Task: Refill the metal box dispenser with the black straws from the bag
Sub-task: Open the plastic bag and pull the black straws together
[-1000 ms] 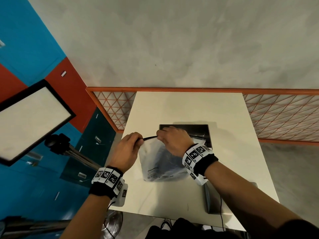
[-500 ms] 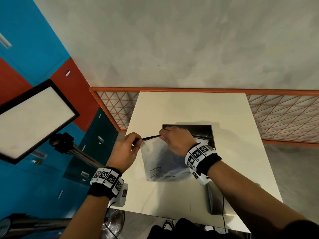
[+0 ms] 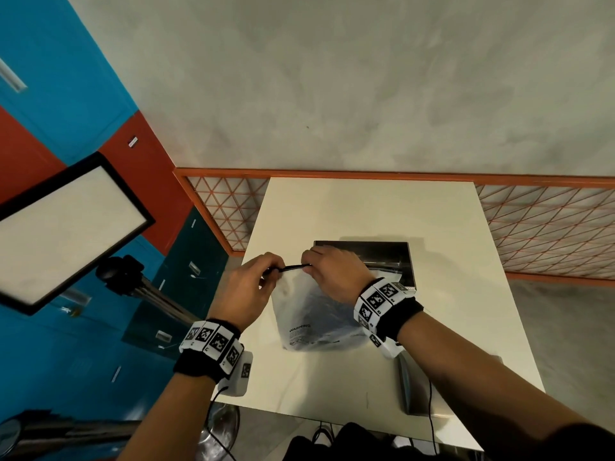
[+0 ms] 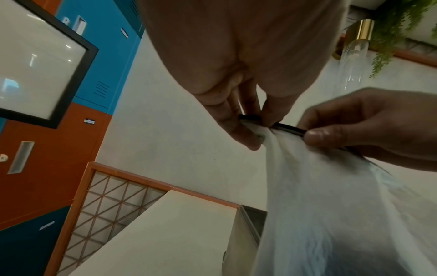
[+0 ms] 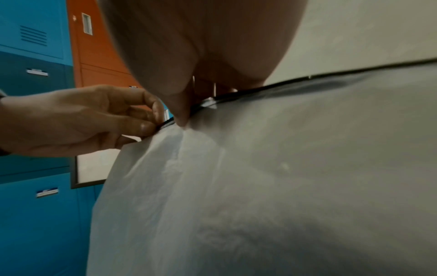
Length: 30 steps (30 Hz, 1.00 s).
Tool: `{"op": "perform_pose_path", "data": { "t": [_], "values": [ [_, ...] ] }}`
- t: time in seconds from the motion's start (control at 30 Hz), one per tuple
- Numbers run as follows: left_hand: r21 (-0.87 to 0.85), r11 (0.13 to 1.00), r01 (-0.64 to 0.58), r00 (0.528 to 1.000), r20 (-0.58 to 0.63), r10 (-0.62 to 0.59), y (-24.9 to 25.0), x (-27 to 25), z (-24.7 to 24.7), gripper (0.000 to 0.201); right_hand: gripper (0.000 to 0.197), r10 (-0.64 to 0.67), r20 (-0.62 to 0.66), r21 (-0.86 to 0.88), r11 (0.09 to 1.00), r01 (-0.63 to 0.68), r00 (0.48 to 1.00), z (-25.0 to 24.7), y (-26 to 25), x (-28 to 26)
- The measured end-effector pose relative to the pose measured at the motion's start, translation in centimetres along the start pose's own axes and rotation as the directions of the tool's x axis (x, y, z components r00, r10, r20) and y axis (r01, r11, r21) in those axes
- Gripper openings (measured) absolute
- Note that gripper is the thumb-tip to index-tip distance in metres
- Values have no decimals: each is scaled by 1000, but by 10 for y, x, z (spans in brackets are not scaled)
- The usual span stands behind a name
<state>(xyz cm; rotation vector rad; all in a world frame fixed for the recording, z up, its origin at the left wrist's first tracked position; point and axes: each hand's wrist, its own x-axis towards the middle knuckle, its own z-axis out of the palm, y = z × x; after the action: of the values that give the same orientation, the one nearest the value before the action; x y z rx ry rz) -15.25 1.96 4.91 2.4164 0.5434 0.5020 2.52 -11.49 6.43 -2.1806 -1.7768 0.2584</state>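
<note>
Hardly anything has shifted: both hands still pinch the bag's black top strip, a touch closer together than before.

Left hand [image 3: 244,291] and right hand [image 3: 332,272] each have fingers [image 4: 238,128] pressed together on the black strip [image 3: 293,268] of the translucent bag [image 3: 312,314], held above the worktop [image 3: 449,294]. Dark straws show dimly through it. Behind the bag, the metal box dispenser [image 3: 382,254] stands on the worktop.
</note>
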Motion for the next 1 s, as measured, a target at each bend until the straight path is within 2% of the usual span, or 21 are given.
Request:
{"op": "perform_pose_path", "data": {
  "t": [0.13, 0.3, 0.47, 0.6, 0.77, 1.0],
  "values": [
    [-12, 1000, -20, 999, -32, 19, 5, 4, 4, 19, 24, -87, -55, 10, 996, 88, 995, 0, -9, 1],
    [-23, 1000, -6, 1000, -30, 6, 3, 0, 1, 19, 22, -117, -64, -21, 993, 116, 991, 2, -9, 1],
    [-15, 999, 37, 999, -20, -37, 1, -1, 2, 19, 27, -117, -62, -37, 993, 114, 991, 3, -9, 3],
    [35, 999, 21, 1000, -16, -21, -4, 1, 5, 18, 32, -122, -34, -26, 992, 121, 992, 3, -10, 4],
    [56, 998, -26, 1000, -8, 26, -2, 5, 6, 22, 23, -116, 11, 3, 993, 116, 993, 1, -14, 5],
    [130, 991, 46, 994, -108, -32, -14, 7, 2, 22, 24, -38, 33, -81, 996, 41, 999, -1, 5, 7]
  ]
}}
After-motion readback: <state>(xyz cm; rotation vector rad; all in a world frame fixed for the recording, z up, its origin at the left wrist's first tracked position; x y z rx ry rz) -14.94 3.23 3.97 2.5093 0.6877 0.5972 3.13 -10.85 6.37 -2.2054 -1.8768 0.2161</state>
